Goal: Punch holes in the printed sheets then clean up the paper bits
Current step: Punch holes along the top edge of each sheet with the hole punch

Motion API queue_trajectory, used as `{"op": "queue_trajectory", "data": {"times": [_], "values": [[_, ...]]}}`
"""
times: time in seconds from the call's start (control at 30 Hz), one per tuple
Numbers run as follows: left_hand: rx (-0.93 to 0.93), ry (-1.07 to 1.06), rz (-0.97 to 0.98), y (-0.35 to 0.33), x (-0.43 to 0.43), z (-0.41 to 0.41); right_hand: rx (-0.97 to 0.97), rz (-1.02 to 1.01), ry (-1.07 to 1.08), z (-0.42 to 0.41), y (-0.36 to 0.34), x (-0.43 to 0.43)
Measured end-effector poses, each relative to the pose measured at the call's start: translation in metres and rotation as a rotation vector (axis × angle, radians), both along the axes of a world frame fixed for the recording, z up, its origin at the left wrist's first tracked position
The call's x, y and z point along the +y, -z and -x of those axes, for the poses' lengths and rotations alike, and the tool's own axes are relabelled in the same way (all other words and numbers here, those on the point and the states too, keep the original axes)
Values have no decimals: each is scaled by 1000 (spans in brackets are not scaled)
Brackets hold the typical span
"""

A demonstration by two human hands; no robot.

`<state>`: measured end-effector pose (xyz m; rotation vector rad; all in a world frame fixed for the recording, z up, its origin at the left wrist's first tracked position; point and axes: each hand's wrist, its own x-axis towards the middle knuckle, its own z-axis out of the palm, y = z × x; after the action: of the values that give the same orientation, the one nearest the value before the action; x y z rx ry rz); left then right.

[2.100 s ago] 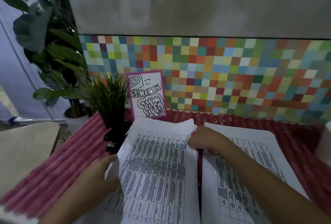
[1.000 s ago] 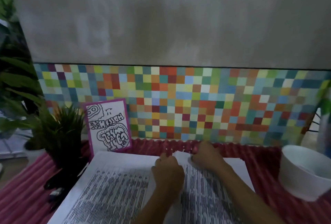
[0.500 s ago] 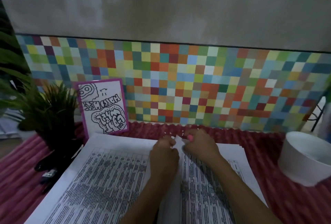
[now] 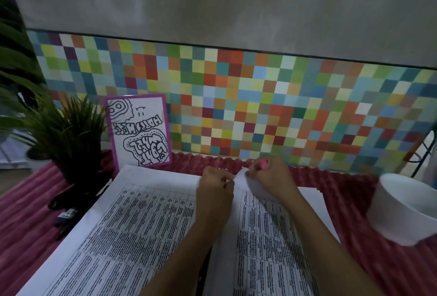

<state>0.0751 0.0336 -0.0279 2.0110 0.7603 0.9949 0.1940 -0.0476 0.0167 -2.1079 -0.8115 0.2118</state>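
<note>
We see two piles of printed sheets lying side by side on a pink ribbed mat (image 4: 369, 260): the left pile (image 4: 132, 229) and the right pile (image 4: 272, 248), both covered in dense tables of text. Our hands meet at the far edge, where the piles come together. The top sheet (image 4: 255, 188) of the right pile is lifted and curled up at its far left corner. Our left hand (image 4: 214, 195) has its fingers curled, with thumb and forefinger pinching the edge of that raised corner. Our right hand (image 4: 272, 177) is curled over the same corner from the other side, fingertips pinching the paper. A pink spot shows at one right fingertip; we cannot tell whether it is a nail or something held.

A white bowl (image 4: 406, 215) stands on the mat to the right, near the right pile. A purple-bordered card (image 4: 139, 130) with doodled lettering leans against the coloured tile wall (image 4: 260, 106) behind the left pile. A small potted plant (image 4: 68, 135) stands left of the card, and dark objects (image 4: 67, 214), too dim to make out, lie just beside the left pile.
</note>
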Motion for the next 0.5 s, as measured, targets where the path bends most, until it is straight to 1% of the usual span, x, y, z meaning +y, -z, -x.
{"op": "queue_trajectory", "data": {"times": [0.07,0.17,0.27,0.43,0.5], "values": [[-30,29,2,0,0,0,27,-42,-11,1,-4,-2],[-11,143,146,-3,-4,-3,89,-132,-36,2,-8,-1],[-6,193,142,-3,-9,-6,136,-194,-43,4,-15,-1],[-113,203,271,-3,-8,-7,92,-72,-68,11,-26,-7],[-133,206,269,1,-7,-8,99,-74,-73,16,-29,-6]]}}
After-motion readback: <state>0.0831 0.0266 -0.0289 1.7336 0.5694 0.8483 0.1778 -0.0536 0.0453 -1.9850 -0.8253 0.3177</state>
